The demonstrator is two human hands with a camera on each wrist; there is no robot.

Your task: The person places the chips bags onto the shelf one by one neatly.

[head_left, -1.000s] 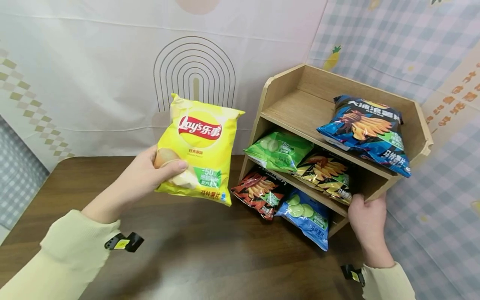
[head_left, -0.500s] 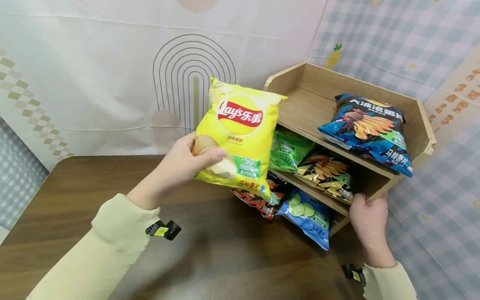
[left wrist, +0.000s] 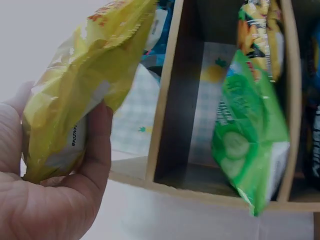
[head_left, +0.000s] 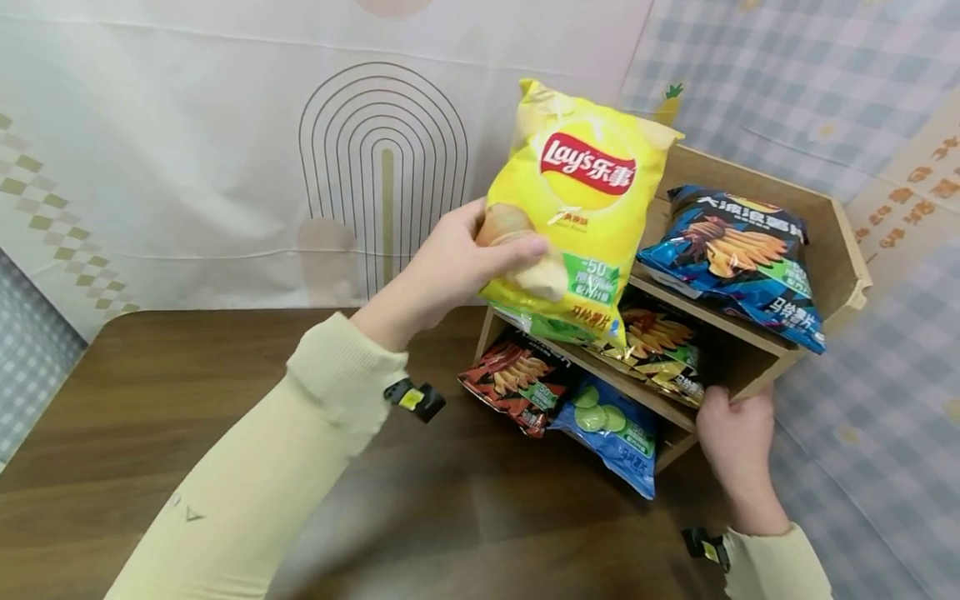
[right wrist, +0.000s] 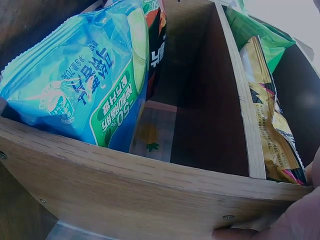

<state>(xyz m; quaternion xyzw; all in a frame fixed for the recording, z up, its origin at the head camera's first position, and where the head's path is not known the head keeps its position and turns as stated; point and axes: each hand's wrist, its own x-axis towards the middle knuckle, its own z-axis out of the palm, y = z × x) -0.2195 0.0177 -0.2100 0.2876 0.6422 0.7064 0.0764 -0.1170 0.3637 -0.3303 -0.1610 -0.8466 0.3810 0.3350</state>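
My left hand (head_left: 457, 271) holds a yellow bag of Lay's potato chips (head_left: 600, 179), thumb on its front and fingers behind. The bag is raised at the left part of a wooden shelf (head_left: 750, 171), overlapping its top and middle levels in the head view. In the left wrist view, the bag (left wrist: 75, 95) is beside the shelf's upper board. My right hand (head_left: 735, 442) grips the shelf's right side panel, with fingers (right wrist: 290, 225) along the outer face. A dark blue chip bag (head_left: 738, 254) lies at the right of the top level.
A green chip bag (left wrist: 250, 135) and a black-and-gold one (head_left: 663, 342) occupy the middle level. Below, a red-and-black bag (head_left: 525, 379) and a light blue bag (head_left: 611, 433) stick out past the front edge. The shelf stands on a brown wooden table (head_left: 187, 392), near patterned cloth walls (head_left: 225, 167).
My left hand has carried the yellow chip bag rightward and up, from beside the shelf to in front of its left part. My right hand has stayed on the side panel.
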